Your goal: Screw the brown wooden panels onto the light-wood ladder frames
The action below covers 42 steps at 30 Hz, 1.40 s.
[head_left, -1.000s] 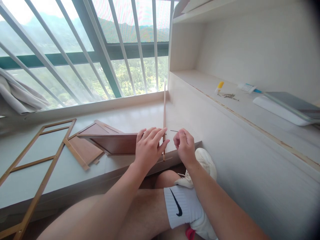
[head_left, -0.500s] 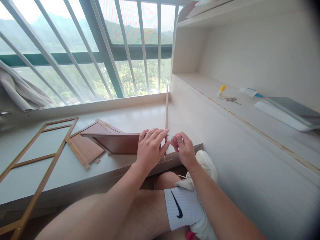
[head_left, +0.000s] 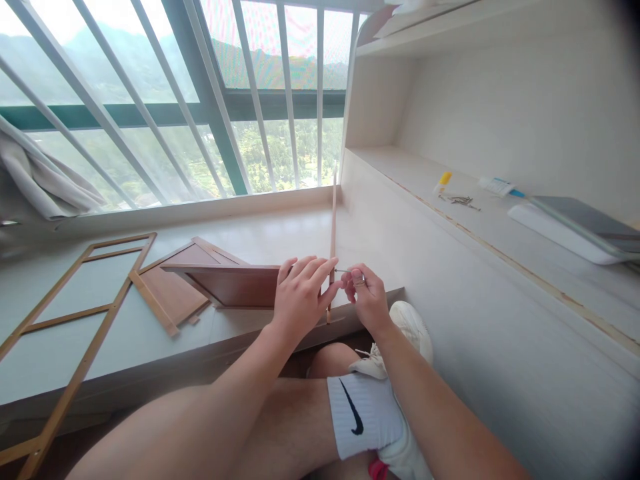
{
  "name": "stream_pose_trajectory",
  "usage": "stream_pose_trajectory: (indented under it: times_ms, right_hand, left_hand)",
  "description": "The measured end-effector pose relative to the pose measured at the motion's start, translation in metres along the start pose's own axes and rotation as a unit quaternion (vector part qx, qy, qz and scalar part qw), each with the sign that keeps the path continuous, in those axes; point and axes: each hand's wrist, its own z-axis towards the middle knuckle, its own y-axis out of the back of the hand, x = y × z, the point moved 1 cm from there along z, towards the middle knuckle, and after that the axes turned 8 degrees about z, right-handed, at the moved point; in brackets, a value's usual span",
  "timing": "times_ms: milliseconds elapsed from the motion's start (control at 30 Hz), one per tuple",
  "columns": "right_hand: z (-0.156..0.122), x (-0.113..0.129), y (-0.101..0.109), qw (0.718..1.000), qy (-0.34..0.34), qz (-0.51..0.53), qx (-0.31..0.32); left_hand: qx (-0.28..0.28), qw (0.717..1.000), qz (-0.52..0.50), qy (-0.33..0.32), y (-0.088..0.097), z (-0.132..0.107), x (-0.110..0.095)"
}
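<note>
My left hand (head_left: 303,290) is wrapped over the right end of a brown wooden panel (head_left: 240,287), which stands on its edge. Its fingertips and thumb reach a long narrow wooden rail (head_left: 333,227) set upright against that end. My right hand (head_left: 369,297) pinches a thin metal Allen key (head_left: 342,271), its shaft pointing left at the rail's outer face. The tip of the key is too small to make out, and most of its other end is hidden in my fingers. Behind the held panel lies another wooden panel (head_left: 175,293) with a framed edge.
A wooden ladder-like frame (head_left: 97,343) lies at the left on the white ledge (head_left: 60,370). On the shelf (head_left: 400,167) to the right are several screws (head_left: 460,200), a yellow-capped bottle (head_left: 443,181), a small packet (head_left: 497,187) and a grey flat case (head_left: 585,220). A barred window stands ahead.
My right hand's fingers have shifted very slightly around the Allen key. The panel, the rail and my left hand stay in place; the view has moved a little.
</note>
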Motion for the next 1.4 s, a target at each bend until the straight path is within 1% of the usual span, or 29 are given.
stream_pose_trajectory:
  times_ms: [167, 367, 533, 700, 933, 1267, 1400]
  right_hand:
    - [-0.002, 0.006, -0.005, 1.0, -0.02, 0.01, -0.02]
    - [0.0, 0.006, -0.008, 0.995, -0.076, 0.058, -0.036]
    - [0.001, 0.003, -0.008, 0.997, -0.048, 0.039, -0.039]
    - [0.0, 0.001, -0.006, 0.996, -0.035, 0.064, -0.058]
    - [-0.002, 0.002, -0.003, 1.0, -0.014, 0.015, -0.008]
    - [0.0, -0.007, 0.001, 1.0, 0.02, -0.015, -0.008]
    - [0.001, -0.005, 0.002, 1.0, 0.017, -0.02, -0.006]
  left_hand:
    - [0.005, 1.0, 0.001, 0.005, -0.001, 0.0, 0.0]
    - [0.001, 1.0, 0.006, 0.004, -0.001, 0.0, 0.0]
    - [-0.001, 1.0, 0.008, 0.003, -0.001, 0.0, 0.0]
    - [0.003, 1.0, 0.006, 0.004, -0.001, 0.0, 0.001]
    - [0.006, 1.0, 0.005, 0.001, -0.001, 0.0, 0.001]
    - [0.003, 1.0, 0.01, -0.002, -0.002, -0.001, 0.001]
    - [0.003, 1.0, 0.008, -0.005, -0.002, -0.001, 0.001]
